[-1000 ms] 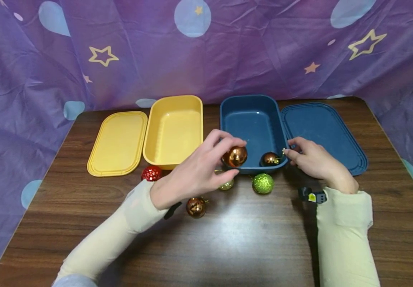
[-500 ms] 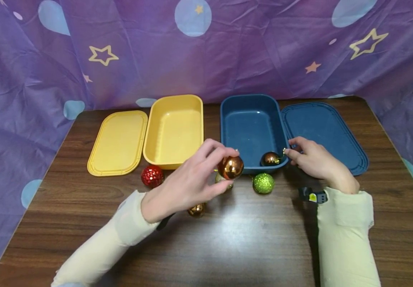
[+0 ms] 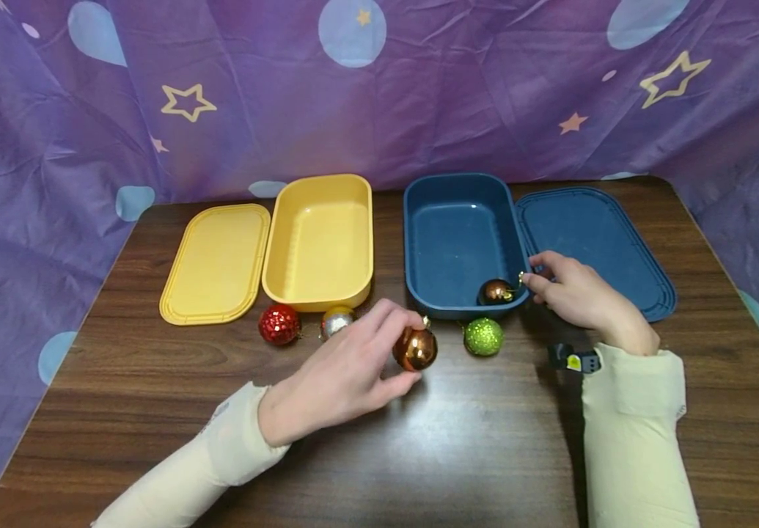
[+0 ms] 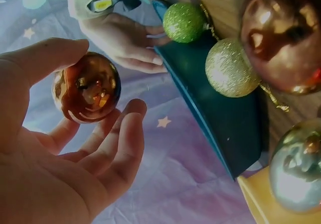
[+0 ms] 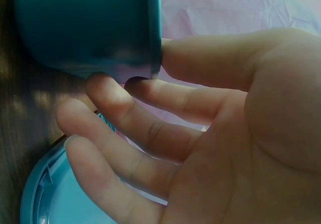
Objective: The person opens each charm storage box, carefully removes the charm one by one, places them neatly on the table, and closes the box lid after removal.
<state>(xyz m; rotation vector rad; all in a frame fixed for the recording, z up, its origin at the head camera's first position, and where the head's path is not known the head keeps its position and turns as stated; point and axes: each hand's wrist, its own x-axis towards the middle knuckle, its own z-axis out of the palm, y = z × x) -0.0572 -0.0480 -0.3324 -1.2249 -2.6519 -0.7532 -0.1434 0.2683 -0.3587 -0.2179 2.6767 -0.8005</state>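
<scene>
My left hand [image 3: 346, 367] holds a shiny copper Christmas ball [image 3: 415, 350] between thumb and fingers, in front of the blue box [image 3: 461, 235]. Seen in the left wrist view, the thumb presses on the ball's top and fingers support it from below. At the box's near right corner, my right hand [image 3: 573, 293] reaches the rim and appears to pinch the gold string of a brown Christmas ball [image 3: 496, 292] inside that corner. The right wrist view shows thumb and index finger at the rim [image 5: 154, 33]; the string itself is hard to make out there.
A red ball [image 3: 279, 325], a silver ball [image 3: 336, 321] and a green glitter ball [image 3: 483, 337] lie before the boxes. The left wrist view adds a gold glitter ball [image 4: 231, 68] and another copper ball [image 4: 281, 40]. A yellow box [image 3: 320, 242], yellow lid [image 3: 217, 264] and blue lid [image 3: 597, 246] stand behind.
My left hand has drawn the copper ball from the blue box's near edge back toward me and slightly left, uncovering the silver ball. The right hand has stayed at the rim.
</scene>
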